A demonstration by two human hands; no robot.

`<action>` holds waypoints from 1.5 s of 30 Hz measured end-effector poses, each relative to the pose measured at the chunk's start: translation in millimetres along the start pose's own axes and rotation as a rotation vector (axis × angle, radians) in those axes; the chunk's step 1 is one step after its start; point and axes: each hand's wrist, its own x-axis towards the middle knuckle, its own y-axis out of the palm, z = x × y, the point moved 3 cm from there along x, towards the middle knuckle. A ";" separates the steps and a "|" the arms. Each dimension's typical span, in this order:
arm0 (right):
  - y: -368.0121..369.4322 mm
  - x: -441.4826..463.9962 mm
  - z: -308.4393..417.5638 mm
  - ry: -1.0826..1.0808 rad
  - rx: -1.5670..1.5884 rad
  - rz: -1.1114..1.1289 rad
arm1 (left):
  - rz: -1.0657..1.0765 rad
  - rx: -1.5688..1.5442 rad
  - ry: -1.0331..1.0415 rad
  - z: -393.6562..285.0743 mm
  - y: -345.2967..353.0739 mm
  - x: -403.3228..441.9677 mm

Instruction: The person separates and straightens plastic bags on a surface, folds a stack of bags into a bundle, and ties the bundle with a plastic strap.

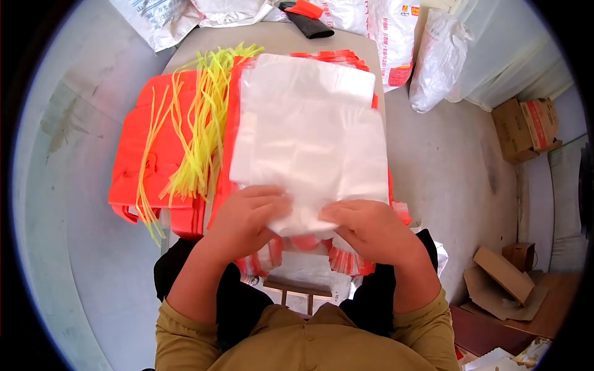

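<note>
A clear, whitish plastic bag (309, 145) lies over a stack of red-and-white plastic bags (342, 59) on the table in front of me. My left hand (247, 219) is at the bag's near left edge, its fingers curled and slightly blurred. At the near right edge, my right hand (368, 226) has its thumb and fingers closed on the plastic. Between the hands the near edge is bunched and creased. Striped bag handles (349, 258) hang over the table's front edge below my hands. Yellow plastic strips (207, 123) lie loosely to the left of the stack.
Folded red bags (139, 145) sit at the table's left side. Along the far edge are white printed sacks (393, 34) and a black-and-red item (306, 21). A wrapped white bundle (439, 59) stands beyond right. Cardboard boxes (516, 130) and opened cardboard (501, 284) are farther right.
</note>
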 end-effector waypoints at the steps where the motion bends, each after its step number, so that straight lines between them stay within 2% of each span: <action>1: -0.6 0.6 -3.3 0.021 0.002 0.067 | 0.023 -0.045 -0.009 -2.3 -0.2 -1.5; 5: -7.7 -3.1 -6.6 0.052 0.095 0.170 | 0.031 -0.160 -0.034 -7.4 -3.7 -2.6; 8: -15.5 2.5 -8.6 -0.024 0.061 0.081 | 0.053 -0.234 -0.099 -5.5 -4.4 -2.7; 11: -8.8 14.0 -36.0 -0.085 0.116 -0.052 | -0.007 -0.349 -0.379 -0.1 3.1 -8.4; 14: -13.1 26.6 -46.5 0.021 0.160 -0.038 | 0.041 -0.474 -0.721 1.1 1.4 -8.3; 20: -9.3 42.1 -73.5 0.155 0.384 -0.061 | -0.016 -0.499 -0.777 12.5 0.2 -11.8; 28: -6.7 49.0 -79.0 0.283 0.483 -0.126 | -0.221 -0.549 -0.873 13.0 5.7 -8.4; 33: -7.7 49.4 -82.5 0.332 0.527 -0.216 | -0.358 -0.521 -0.836 20.2 11.4 -4.5; 38: -13.9 25.0 -90.6 0.348 0.449 -0.205 | -0.382 -0.469 -0.854 21.4 11.8 -1.2; 41: -20.1 -3.4 -90.4 0.379 0.554 -0.157 | -0.413 -0.466 -0.841 20.4 10.4 0.3; 45: -18.0 -26.9 -83.2 0.357 0.630 -0.207 | -0.427 -0.503 -0.848 20.1 9.4 0.8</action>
